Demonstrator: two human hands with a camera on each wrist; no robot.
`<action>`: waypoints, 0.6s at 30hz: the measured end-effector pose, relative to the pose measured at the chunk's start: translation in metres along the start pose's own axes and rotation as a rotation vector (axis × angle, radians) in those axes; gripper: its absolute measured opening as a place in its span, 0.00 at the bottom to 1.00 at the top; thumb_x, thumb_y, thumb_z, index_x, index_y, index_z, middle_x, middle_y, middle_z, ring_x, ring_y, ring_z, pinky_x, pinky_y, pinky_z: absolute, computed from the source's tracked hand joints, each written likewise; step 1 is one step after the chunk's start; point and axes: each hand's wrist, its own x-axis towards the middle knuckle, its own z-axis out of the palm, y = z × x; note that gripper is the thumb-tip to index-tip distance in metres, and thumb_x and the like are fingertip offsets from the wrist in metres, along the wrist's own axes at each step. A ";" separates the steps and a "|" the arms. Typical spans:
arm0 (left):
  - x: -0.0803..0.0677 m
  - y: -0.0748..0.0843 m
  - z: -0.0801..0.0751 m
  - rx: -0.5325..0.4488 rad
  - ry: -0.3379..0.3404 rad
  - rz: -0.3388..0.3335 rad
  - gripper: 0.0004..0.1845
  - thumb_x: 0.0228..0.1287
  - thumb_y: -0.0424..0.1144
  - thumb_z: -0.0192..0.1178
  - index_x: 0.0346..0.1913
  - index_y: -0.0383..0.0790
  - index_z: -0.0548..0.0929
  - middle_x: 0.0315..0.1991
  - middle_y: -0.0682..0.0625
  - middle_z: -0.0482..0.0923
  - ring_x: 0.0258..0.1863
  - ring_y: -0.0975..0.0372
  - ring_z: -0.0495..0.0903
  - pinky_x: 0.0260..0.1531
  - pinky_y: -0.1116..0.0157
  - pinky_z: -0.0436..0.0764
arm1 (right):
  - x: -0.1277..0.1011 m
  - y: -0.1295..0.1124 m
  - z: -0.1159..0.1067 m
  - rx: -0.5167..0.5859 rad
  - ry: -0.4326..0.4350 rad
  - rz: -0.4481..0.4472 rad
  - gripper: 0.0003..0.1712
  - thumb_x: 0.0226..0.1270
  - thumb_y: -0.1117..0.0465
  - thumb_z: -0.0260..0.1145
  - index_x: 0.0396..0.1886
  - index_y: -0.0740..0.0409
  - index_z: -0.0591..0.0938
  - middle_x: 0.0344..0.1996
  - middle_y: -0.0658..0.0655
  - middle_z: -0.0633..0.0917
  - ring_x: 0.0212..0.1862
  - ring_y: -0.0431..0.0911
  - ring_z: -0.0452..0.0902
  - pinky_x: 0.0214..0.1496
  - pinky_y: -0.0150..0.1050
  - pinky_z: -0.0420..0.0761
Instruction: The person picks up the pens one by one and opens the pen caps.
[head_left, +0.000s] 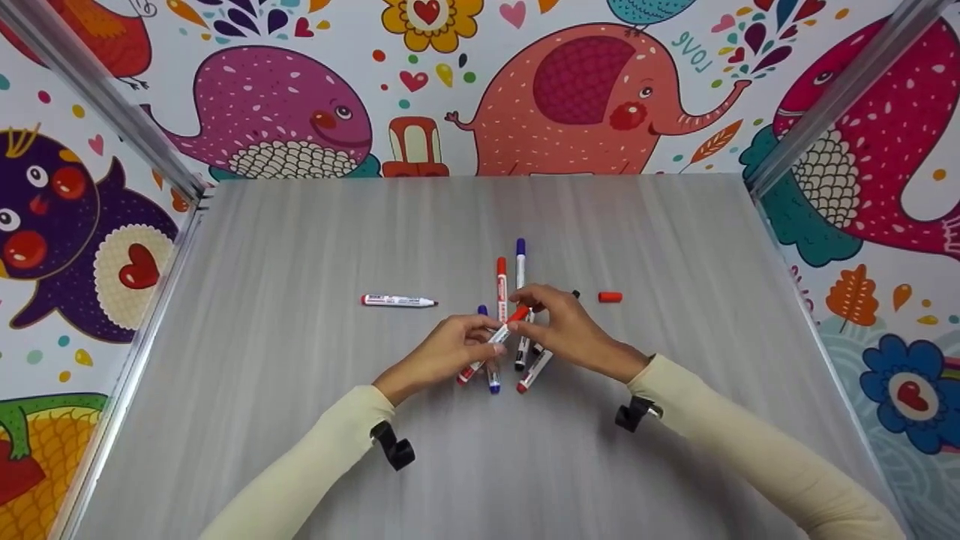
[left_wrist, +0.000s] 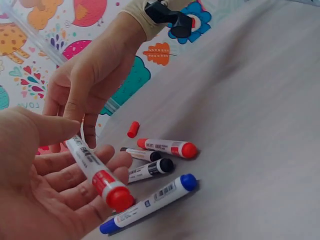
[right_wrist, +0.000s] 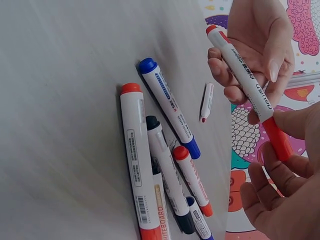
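Above the cluster of markers on the desk [head_left: 300, 420], the left hand [head_left: 439, 358] grasps the barrel of a red whiteboard marker [head_left: 491, 343] while the right hand [head_left: 574, 334] pinches its red cap [right_wrist: 278, 138]. Hold the barrel firm and keep cap and barrel coaxial. In the head view its long axis runs diagonally, cap end up-right and away, rear end toward the person.

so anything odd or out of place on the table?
Yes: a loose red cap lies alone right of the marker pile, and one uncapped red marker lies apart on the left. Both hands hold a red marker.
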 end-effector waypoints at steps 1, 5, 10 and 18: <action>0.001 0.001 0.000 0.009 -0.004 -0.004 0.22 0.79 0.35 0.66 0.69 0.28 0.81 0.51 0.35 0.89 0.46 0.40 0.90 0.50 0.52 0.89 | -0.001 0.000 0.000 -0.003 -0.001 0.001 0.24 0.76 0.61 0.77 0.66 0.63 0.83 0.55 0.58 0.89 0.56 0.53 0.85 0.63 0.63 0.83; 0.006 0.005 -0.001 0.038 -0.021 -0.009 0.20 0.77 0.32 0.66 0.66 0.27 0.83 0.50 0.35 0.89 0.47 0.36 0.89 0.50 0.49 0.90 | -0.004 0.001 -0.002 -0.007 0.002 -0.005 0.24 0.75 0.61 0.77 0.65 0.64 0.84 0.56 0.58 0.89 0.56 0.54 0.85 0.65 0.60 0.83; 0.010 0.008 0.000 0.108 -0.031 -0.011 0.19 0.75 0.29 0.68 0.65 0.27 0.84 0.49 0.38 0.90 0.49 0.40 0.90 0.50 0.54 0.89 | -0.007 0.003 -0.003 -0.020 0.018 -0.037 0.21 0.74 0.63 0.78 0.62 0.63 0.86 0.55 0.61 0.89 0.55 0.56 0.85 0.61 0.62 0.83; 0.014 0.008 0.007 0.343 0.019 0.063 0.16 0.74 0.29 0.69 0.61 0.32 0.89 0.45 0.45 0.91 0.39 0.59 0.84 0.36 0.67 0.81 | -0.014 0.008 -0.002 -0.045 0.004 -0.036 0.23 0.72 0.65 0.79 0.63 0.66 0.85 0.53 0.67 0.88 0.52 0.54 0.85 0.53 0.58 0.87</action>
